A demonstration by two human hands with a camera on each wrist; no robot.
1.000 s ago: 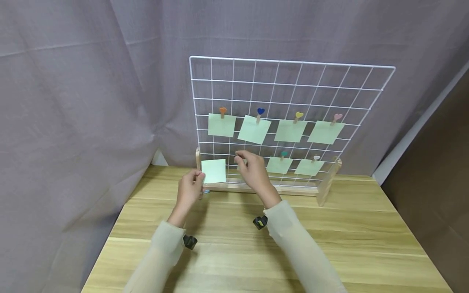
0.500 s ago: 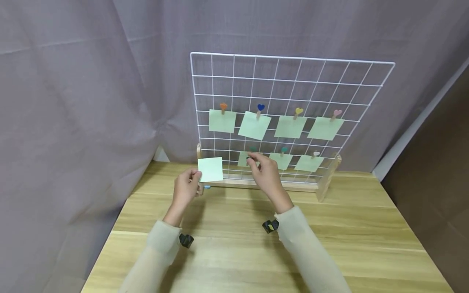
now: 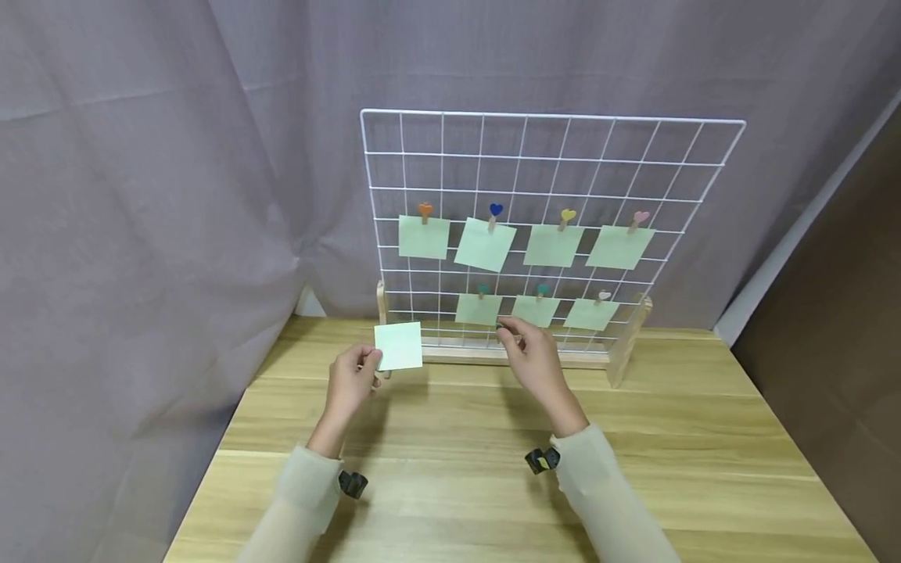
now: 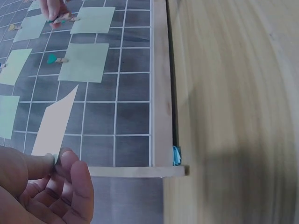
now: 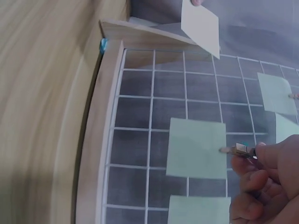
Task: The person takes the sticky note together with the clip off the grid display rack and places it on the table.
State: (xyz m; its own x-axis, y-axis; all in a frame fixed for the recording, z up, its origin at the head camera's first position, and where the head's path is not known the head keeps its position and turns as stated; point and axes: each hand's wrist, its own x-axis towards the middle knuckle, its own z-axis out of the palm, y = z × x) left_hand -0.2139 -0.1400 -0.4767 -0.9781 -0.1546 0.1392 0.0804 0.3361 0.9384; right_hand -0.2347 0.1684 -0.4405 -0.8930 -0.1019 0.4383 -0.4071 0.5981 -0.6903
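Note:
In the head view my left hand [image 3: 353, 375] pinches a pale green square paper note [image 3: 398, 346] by its left edge, in front of the lower left of a white wire grid [image 3: 439, 188]. My right hand [image 3: 538, 363] holds a small clothespin [image 5: 240, 149] between thumb and fingertips, apart from the grid; its dark end is partly covered by the fingers. Behind it, a note [image 3: 479, 309] hangs from a clip with a green heart [image 3: 482, 290]. Also in the lower row are a note [image 3: 536, 311] under a teal heart clip and one [image 3: 591, 314] under a white heart clip.
Several notes hang in the upper row, among them one [image 3: 424, 237] under an orange heart clip. The grid stands in a wooden base [image 3: 626, 344] on a wood-grain table [image 3: 450, 469]. A small light blue object [image 4: 176, 156] lies by the base's left end. A grey curtain [image 3: 176, 195] hangs behind.
My right hand has moved right and down, away from the grid's left part, uncovering the green heart clip's note. My left hand has drawn the note slightly left and lower.

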